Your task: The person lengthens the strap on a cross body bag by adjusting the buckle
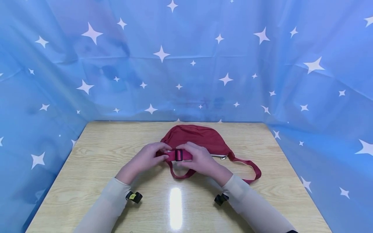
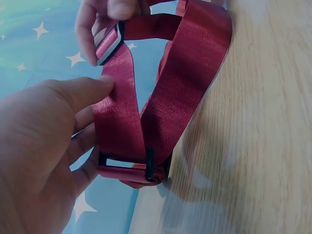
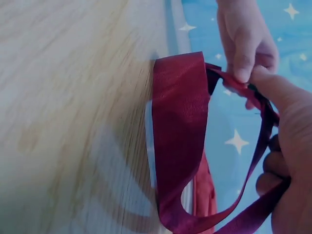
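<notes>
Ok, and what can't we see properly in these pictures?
- Inside the red bag: hidden by its outside, head view.
- Part of the red strap: hidden behind the right hand, head view.
- Zip pull: too small to tell its shape, head view.
- Marks on the starry backdrop: too blurred to read, head view.
- Left hand: cut off by the left edge, left wrist view.

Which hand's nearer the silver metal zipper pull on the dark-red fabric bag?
Right. The right hand is just left of the zipper pull; the left hand is farther left, beyond the right hand.
</notes>
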`<state>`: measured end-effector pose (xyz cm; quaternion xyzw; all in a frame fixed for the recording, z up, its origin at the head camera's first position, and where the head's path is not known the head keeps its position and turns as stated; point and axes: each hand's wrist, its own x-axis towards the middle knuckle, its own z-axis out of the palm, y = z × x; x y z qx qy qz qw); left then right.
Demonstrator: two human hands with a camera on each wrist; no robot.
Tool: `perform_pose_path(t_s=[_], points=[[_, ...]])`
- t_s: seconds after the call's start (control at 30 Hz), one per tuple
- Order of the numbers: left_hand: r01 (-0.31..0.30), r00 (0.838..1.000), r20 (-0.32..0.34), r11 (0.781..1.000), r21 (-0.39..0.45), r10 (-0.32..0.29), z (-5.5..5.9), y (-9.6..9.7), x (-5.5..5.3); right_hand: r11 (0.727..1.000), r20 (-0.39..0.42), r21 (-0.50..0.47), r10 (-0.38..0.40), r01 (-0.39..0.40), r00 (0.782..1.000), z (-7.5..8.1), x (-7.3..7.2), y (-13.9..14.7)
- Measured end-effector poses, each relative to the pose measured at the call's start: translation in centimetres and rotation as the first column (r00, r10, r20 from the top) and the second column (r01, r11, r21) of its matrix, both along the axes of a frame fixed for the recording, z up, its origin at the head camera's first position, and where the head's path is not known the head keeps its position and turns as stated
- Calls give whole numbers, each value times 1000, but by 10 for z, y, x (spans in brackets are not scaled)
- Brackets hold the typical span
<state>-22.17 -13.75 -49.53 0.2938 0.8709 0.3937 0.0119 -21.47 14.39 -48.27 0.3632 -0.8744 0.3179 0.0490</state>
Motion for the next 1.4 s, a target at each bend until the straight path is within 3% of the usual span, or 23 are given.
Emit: perform_pose_path(t_s=[0.17, 0.4, 0.73, 0.97, 1.3, 1.4], points=[[4, 1000, 2, 1000, -3, -4, -1, -3, -2, 1000, -19, 6, -2, 2, 1000, -2, -3, 5], [3, 998, 60, 999, -39, -1, 0, -4, -3, 993, 56, -113, -16, 22, 998, -4, -6, 10], [71, 994, -85, 997, -7, -71, -3, 1, -4, 967, 112, -252, 56, -26, 992, -11, -8, 13], [83, 995, -55, 996, 13, -82, -1, 5, -3, 961, 118, -269, 98, -63, 988, -12, -9, 14], [84, 996, -3, 995, 44, -84, 0, 8, -3, 959, 207, -283, 89, -27, 974, -10, -6, 9], [78, 997, 8, 996, 43, -79, 0, 9, -3, 954, 201, -299, 96, -32, 975, -10, -6, 8]])
